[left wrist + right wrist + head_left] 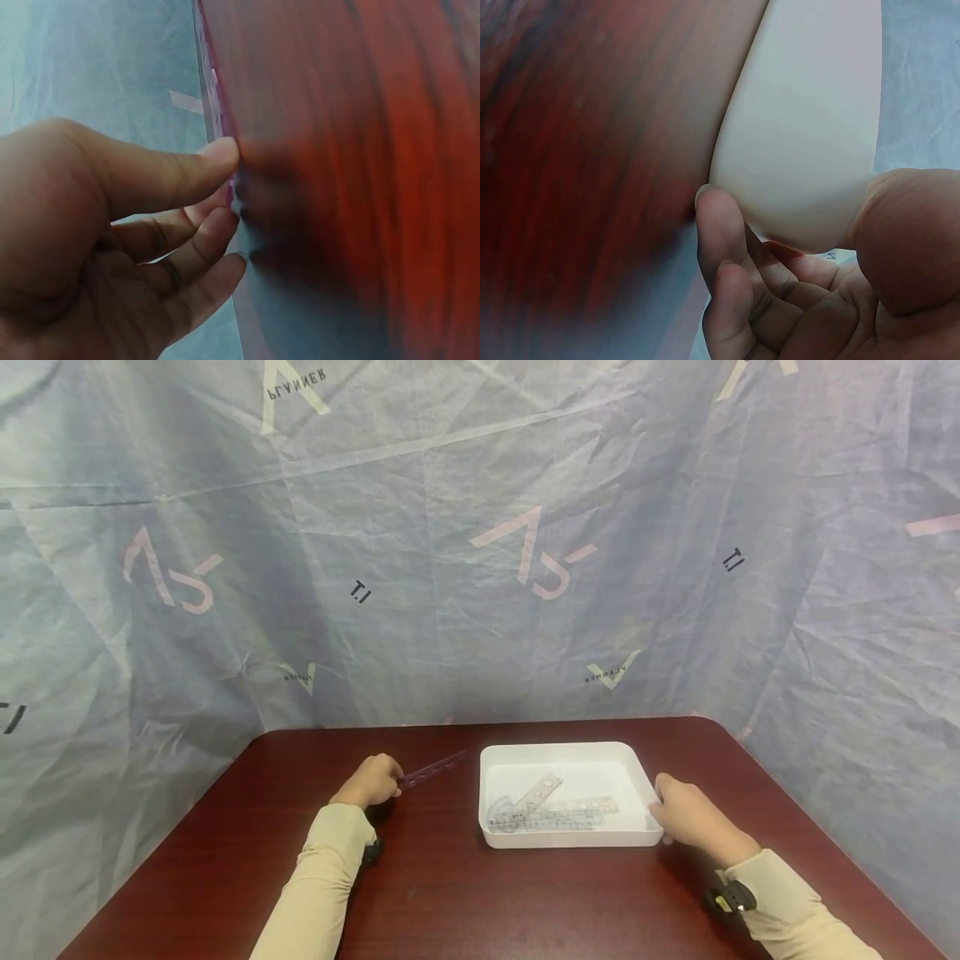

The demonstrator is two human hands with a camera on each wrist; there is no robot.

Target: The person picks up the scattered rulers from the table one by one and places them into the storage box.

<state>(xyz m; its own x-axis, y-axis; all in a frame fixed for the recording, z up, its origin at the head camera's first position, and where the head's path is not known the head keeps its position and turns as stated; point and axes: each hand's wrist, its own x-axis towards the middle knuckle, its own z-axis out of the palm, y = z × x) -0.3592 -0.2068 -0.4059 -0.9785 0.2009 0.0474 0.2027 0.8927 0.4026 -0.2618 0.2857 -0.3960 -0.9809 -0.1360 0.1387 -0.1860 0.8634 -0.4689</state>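
Note:
Left of the tray, my left hand pinches one end of a translucent purple ruler between thumb and fingers. The ruler slants up and to the right, low over the tabletop. In the left wrist view only a thin purple edge of the ruler shows beside the thumb. A white rectangular tray lies on the table. My right hand grips its right wall, thumb on the rim and fingers against the outside. Inside the tray, several clear rulers and a clear protractor overlap at the lower left.
The dark red wooden table has rounded far corners. A grey printed cloth hangs behind it and along both sides. Dark bands with small devices sit at the wrists, beside the light sleeves.

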